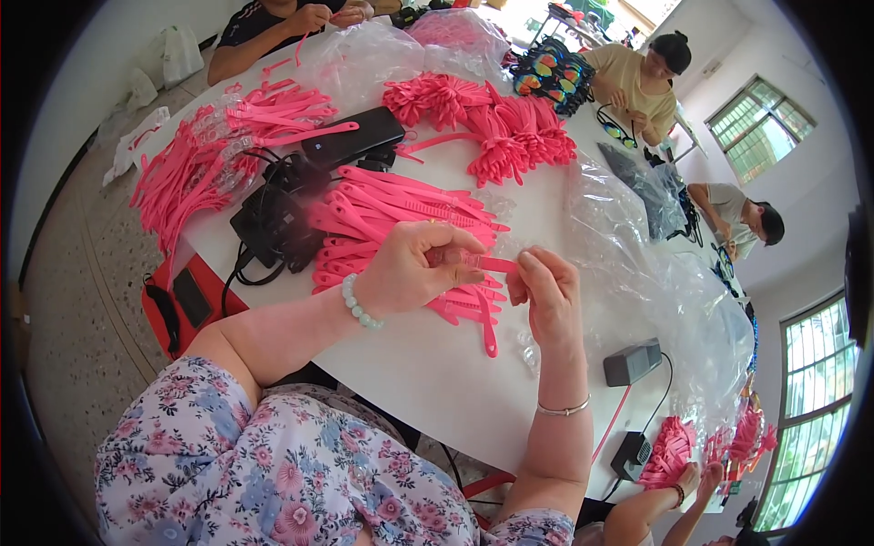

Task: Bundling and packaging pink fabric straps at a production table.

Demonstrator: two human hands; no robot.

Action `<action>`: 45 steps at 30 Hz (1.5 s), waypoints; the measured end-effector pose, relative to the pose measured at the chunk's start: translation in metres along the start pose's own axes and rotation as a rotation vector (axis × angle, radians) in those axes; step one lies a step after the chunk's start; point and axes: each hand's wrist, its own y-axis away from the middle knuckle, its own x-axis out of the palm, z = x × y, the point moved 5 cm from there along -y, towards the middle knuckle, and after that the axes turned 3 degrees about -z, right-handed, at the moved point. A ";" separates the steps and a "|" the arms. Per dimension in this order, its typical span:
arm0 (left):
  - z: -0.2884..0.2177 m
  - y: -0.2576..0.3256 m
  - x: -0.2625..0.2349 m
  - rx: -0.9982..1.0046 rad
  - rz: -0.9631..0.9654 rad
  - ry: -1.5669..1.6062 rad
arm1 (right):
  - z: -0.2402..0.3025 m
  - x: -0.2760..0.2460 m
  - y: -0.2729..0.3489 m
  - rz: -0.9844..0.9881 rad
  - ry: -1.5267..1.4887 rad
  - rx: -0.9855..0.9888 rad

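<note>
Over the near part of the white table, my two hands work on one pink rubber strap (498, 265). My left hand (411, 267) is closed, pinching a small clear plastic buckle (471, 260) at the strap; its fingers partly hide it. Thumb and fingers of my right hand (549, 289) pinch the strap's other side, so a short length shows between the hands. Beneath and beyond my left hand lies a pile of pink straps (364, 211), and one loose strap (490, 332) sticks out toward me. Several small clear plastic pieces (528, 350) lie beside my right wrist.
Farther left are pink straps with clear buckles (196, 164); bundled straps (519, 136) lie beyond. Black cables and adapters (273, 218), a black box (353, 136), clear plastic bags (619, 237) and a grey power box (632, 362) surround my hands. Several people work around the table.
</note>
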 end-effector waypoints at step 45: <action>0.007 0.003 -0.001 -0.149 -0.091 0.029 | -0.020 0.017 0.001 -0.166 0.031 0.018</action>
